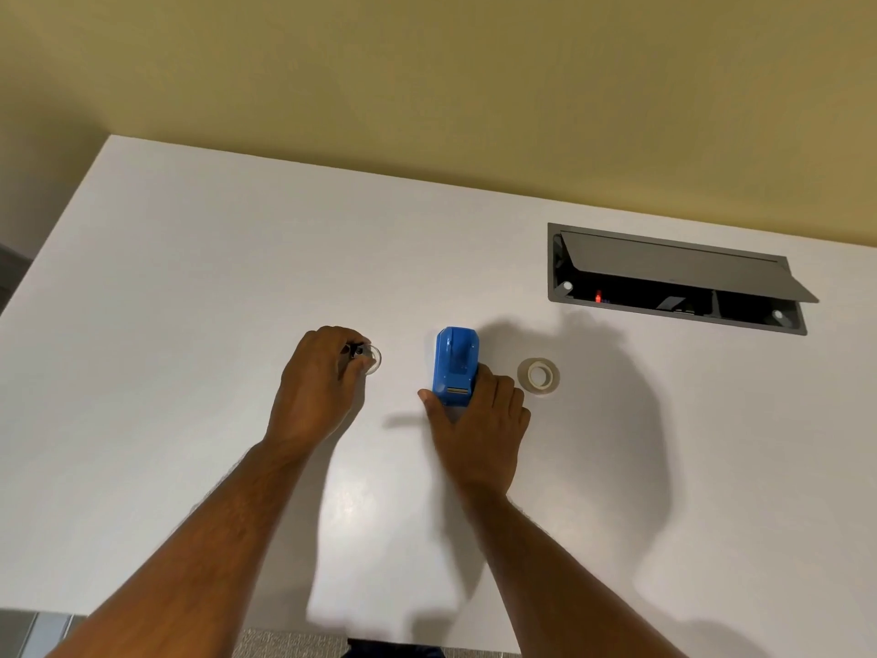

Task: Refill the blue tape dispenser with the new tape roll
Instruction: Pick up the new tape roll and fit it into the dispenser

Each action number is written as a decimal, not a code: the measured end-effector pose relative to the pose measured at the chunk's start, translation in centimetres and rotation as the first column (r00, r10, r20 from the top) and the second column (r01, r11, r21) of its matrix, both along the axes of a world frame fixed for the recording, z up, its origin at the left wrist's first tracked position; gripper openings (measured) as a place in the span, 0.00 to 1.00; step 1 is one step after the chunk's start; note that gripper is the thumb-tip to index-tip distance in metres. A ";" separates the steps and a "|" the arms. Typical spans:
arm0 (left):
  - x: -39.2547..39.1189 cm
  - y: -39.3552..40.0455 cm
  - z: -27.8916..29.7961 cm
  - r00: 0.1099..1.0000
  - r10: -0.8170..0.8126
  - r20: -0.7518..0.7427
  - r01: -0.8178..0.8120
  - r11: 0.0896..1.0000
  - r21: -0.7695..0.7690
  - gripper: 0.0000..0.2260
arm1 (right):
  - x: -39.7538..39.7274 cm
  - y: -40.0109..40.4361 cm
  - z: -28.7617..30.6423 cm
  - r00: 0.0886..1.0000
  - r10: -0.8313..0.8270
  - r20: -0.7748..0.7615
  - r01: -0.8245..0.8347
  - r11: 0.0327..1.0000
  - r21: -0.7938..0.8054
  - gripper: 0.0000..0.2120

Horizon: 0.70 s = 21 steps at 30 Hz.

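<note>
New tape roll (538,377) lies flat on table (190,277), just right of right hand (479,420), which grips blue dispenser (455,365); left hand (315,382) pinches the empty clear core (372,358), farther off.

White table (190,287): smooth, matte top that filled most of the view, its far edge set against the wall. Yellow-olive wall (427,78): plain, unmarked. Grey cable box (555,277): rectangular, recessed into the table top at the far right, its flap lid (674,268) tilted open. Dark interior showed 1 small red light (598,296). Grey floor (28,634): visible past the table's near edge.
</note>
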<state>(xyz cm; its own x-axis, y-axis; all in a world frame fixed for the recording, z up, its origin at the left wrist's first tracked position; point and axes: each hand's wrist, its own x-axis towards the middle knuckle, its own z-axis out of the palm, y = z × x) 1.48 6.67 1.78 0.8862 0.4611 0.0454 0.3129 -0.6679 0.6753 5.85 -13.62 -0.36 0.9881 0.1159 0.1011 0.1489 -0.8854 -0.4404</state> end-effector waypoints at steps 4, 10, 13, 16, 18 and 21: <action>-0.1 -0.4 0.4 0.998 0.052 0.039 -0.051 0.999 -0.009 0.07 | -0.1 0.1 0.0 1.000 0.000 0.007 0.000 1.000 -0.001 0.33; 0.1 -2.3 1.0 0.990 0.091 0.106 -0.087 0.995 -0.040 0.10 | -0.1 0.2 0.4 0.999 -0.032 -0.035 0.033 0.999 0.033 0.39; 0.1 -3.3 1.3 0.991 0.079 0.110 -0.074 0.996 -0.046 0.09 | -0.2 -0.3 0.7 0.991 -0.024 -0.128 0.040 0.992 0.123 0.46; 0.1 -3.9 1.7 0.991 0.079 0.109 -0.073 0.995 -0.066 0.10 | -0.7 -2.3 1.0 0.972 0.064 -0.226 -0.008 0.971 0.241 0.48; 0.0 -4.1 1.8 0.991 0.079 0.108 -0.072 0.995 -0.063 0.12 | -1.1 -4.3 1.3 0.955 0.129 -0.267 -0.017 0.923 0.385 0.43; 0.0 -4.5 1.9 0.992 0.071 0.107 -0.066 0.997 -0.045 0.13 | -0.2 -6.7 2.1 0.987 0.052 -0.150 0.012 0.918 0.397 0.33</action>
<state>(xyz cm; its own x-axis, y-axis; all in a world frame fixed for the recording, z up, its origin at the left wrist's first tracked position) 1.44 2.21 3.69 0.8435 0.5238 0.1190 0.2802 -0.6180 0.7345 5.69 -20.33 1.73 0.9929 0.1181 -0.0107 0.0667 -0.6314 -0.7726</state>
